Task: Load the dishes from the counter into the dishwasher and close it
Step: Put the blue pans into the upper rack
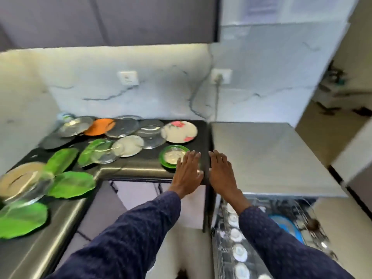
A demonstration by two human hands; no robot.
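Left hand point(188, 172) hovers flat and empty, fingertips over the green plate point(174, 159) just at its 11 o'clock on the desk point(141, 168). Right hand point(221, 172), also spread and empty, is farther, at the plate's 3 o'clock.

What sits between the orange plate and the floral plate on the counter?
Head view: between the orange plate and the floral plate lie two overlapping clear glass plates.

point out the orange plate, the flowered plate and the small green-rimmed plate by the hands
orange plate point(98, 127), head view, on its visible orange face
flowered plate point(180, 131), head view, on its white centre
green-rimmed plate point(165, 158), head view, on its green rim at the left
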